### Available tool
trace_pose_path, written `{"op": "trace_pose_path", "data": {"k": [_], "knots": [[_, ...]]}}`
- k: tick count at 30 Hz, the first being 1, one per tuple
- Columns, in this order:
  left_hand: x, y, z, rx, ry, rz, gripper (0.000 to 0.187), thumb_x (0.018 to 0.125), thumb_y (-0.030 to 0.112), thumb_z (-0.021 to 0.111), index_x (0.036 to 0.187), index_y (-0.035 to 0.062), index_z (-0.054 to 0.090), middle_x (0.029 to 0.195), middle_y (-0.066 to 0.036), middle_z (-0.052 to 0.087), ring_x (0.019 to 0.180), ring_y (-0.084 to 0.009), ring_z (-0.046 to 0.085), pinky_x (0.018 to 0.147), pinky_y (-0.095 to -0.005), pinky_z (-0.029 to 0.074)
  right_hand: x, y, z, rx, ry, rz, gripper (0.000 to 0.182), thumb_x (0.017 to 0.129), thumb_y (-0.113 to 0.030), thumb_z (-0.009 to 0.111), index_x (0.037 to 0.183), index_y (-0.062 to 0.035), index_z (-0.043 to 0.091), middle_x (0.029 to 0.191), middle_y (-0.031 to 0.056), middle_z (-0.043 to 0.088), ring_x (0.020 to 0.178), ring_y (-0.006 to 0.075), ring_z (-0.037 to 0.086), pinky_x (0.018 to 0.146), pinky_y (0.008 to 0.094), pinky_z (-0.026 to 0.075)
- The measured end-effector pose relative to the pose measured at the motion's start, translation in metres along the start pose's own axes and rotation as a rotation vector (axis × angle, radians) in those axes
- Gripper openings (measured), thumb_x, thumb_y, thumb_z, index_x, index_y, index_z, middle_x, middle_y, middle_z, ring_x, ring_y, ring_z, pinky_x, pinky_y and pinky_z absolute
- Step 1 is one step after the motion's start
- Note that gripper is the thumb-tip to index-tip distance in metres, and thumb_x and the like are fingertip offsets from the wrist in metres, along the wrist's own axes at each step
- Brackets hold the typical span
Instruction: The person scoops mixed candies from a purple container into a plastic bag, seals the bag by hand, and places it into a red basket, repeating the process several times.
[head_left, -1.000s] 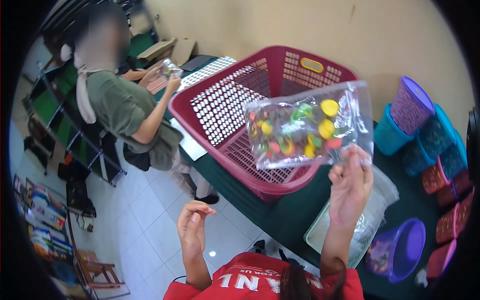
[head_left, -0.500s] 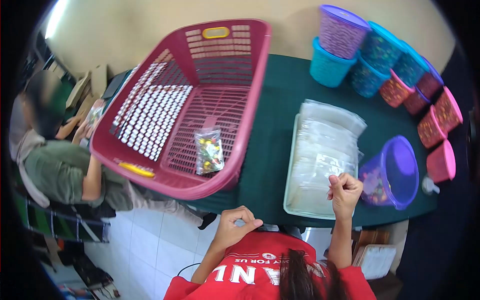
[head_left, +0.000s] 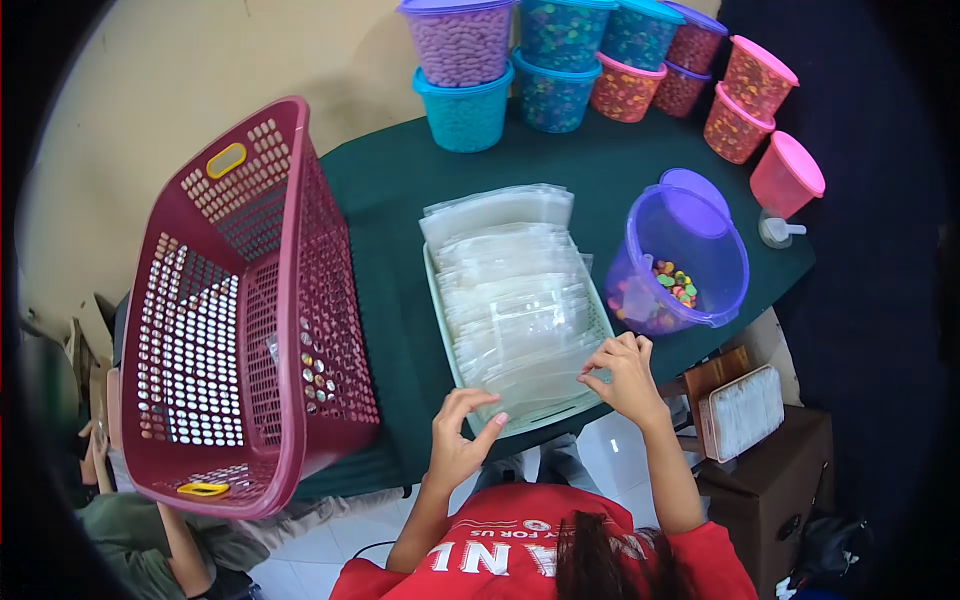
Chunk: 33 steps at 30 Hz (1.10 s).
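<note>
A pale green tray (head_left: 447, 337) holds a thick row of clear plastic bags (head_left: 515, 300) right in front of me. My left hand (head_left: 462, 432) is at the tray's near left corner, thumb and forefinger apart, holding nothing. At the near right side, my right hand (head_left: 622, 377) has its thumb and forefinger pinched together beside the edge of the front bag; what lies between them is too small to make out. Right of the tray stands an open purple tub (head_left: 640, 262) with colourful wrapped pieces at the bottom.
A large maroon basket (head_left: 293, 400) stands on the left, a filled packet partly showing through its side. Stacked lidded tubs (head_left: 557, 95) line the back. A pink tub (head_left: 787, 178) and clear scoop (head_left: 778, 230) are far right. A person's arm (head_left: 182, 555) is at lower left.
My view has swung right, so the basket sits further left. My left hand has opened at the tray; my right hand has gone from a fist to a pinch near the bags.
</note>
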<state>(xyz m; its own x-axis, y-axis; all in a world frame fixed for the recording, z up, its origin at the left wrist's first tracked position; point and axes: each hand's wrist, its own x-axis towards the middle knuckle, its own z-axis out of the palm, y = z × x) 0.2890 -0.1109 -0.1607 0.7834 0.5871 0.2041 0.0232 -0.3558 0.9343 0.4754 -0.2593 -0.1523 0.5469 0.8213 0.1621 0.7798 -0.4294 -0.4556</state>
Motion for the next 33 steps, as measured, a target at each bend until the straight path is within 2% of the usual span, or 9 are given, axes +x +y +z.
{"op": "trace_pose_path", "data": {"k": [3,9,14,17,20,22,24,27,33], "knots": [[0.008,0.011,0.009,0.012,0.137,-0.002,0.036,0.063,0.01,0.069,0.096,0.0011,0.056,0.094,-0.012,0.054,0.092,-0.0214,0.05,0.076,-0.0309,0.039,-0.002,0.0,-0.025,0.082,0.06,-0.158,0.012,0.063,-0.018,0.069,0.069,-0.0106,0.062,0.078,-0.0006,0.055,0.085,0.0186,0.045,0.082,0.034,0.027],[0.007,0.021,0.016,-0.375,0.069,-0.172,0.016,0.074,0.006,0.06,0.087,-0.0032,0.059,0.081,-0.006,0.057,0.073,-0.0114,0.054,0.064,-0.0224,0.042,0.002,-0.009,-0.067,0.645,-0.059,0.051,0.012,0.07,-0.012,0.066,0.079,-0.0047,0.062,0.079,0.0044,0.059,0.071,0.0133,0.056,0.068,0.0264,0.043],[0.01,0.043,0.038,-0.419,0.328,-0.184,0.015,0.079,0.007,0.056,0.087,-0.0051,0.059,0.075,-0.008,0.06,0.064,-0.0093,0.055,0.059,-0.0209,0.045,0.006,0.025,-0.092,1.107,-0.298,0.043,0.044,0.074,-0.004,0.06,0.114,0.0,0.042,0.085,0.0102,0.059,0.077,0.0132,0.057,0.07,0.0257,0.046],[0.009,0.051,0.064,-0.46,0.453,-0.138,0.015,0.08,0.007,0.056,0.086,-0.0053,0.059,0.074,-0.008,0.06,0.06,-0.0094,0.054,0.056,-0.0205,0.044,0.009,0.045,-0.111,1.224,-0.412,0.037,0.04,0.075,-0.002,0.057,0.113,0.0017,0.042,0.087,0.0119,0.06,0.08,0.0131,0.057,0.072,0.0267,0.046],[0.015,0.065,0.095,-0.454,0.489,-0.218,0.029,0.077,0.012,0.06,0.099,-0.0053,0.053,0.09,-0.012,0.057,0.076,-0.0142,0.055,0.067,-0.0249,0.044,0.019,0.074,-0.135,1.19,-0.571,0.012,0.031,0.078,0.001,0.053,0.108,0.0052,0.045,0.09,0.015,0.06,0.082,0.0159,0.059,0.073,0.0271,0.048],[0.031,0.091,0.127,0.149,0.811,0.173,0.067,0.067,0.025,0.07,0.118,-0.0031,0.037,0.117,-0.016,0.041,0.102,-0.0224,0.045,0.086,-0.034,0.036,0.023,0.089,-0.143,1.193,-0.583,-0.014,0.024,0.079,0.003,0.05,0.103,0.0072,0.049,0.09,0.0162,0.06,0.082,0.0178,0.06,0.073,0.0265,0.049],[0.035,0.127,0.148,0.475,0.496,0.272,0.101,0.054,0.037,0.077,0.128,-0.0004,0.02,0.128,-0.016,0.024,0.116,-0.0298,0.03,0.097,-0.045,0.021,0.028,0.102,-0.147,1.192,-0.598,-0.064,0.025,0.079,0.001,0.052,0.103,0.0063,0.05,0.087,0.0153,0.061,0.082,0.0166,0.059,0.071,0.0261,0.049],[0.064,0.152,0.195,0.63,0.247,0.245,0.106,0.047,0.04,0.078,0.127,-0.0007,0.021,0.124,-0.017,0.031,0.115,-0.0321,0.033,0.096,-0.0529,0.017,0.034,0.12,-0.155,1.15,-0.648,-0.086,0.025,0.078,0.0,0.054,0.103,0.0051,0.051,0.085,0.0143,0.061,0.081,0.0152,0.059,0.07,0.0253,0.049],[0.087,0.152,0.236,0.496,0.231,0.184,0.107,0.044,0.04,0.079,0.126,0.0002,0.023,0.12,-0.017,0.035,0.112,-0.032,0.036,0.095,-0.0565,0.016,0.046,0.148,-0.181,1.106,-0.68,-0.206,0.027,0.078,-0.005,0.056,0.103,0.0039,0.051,0.087,0.0128,0.06,0.079,0.0151,0.059,0.067,0.0256,0.049]]}}
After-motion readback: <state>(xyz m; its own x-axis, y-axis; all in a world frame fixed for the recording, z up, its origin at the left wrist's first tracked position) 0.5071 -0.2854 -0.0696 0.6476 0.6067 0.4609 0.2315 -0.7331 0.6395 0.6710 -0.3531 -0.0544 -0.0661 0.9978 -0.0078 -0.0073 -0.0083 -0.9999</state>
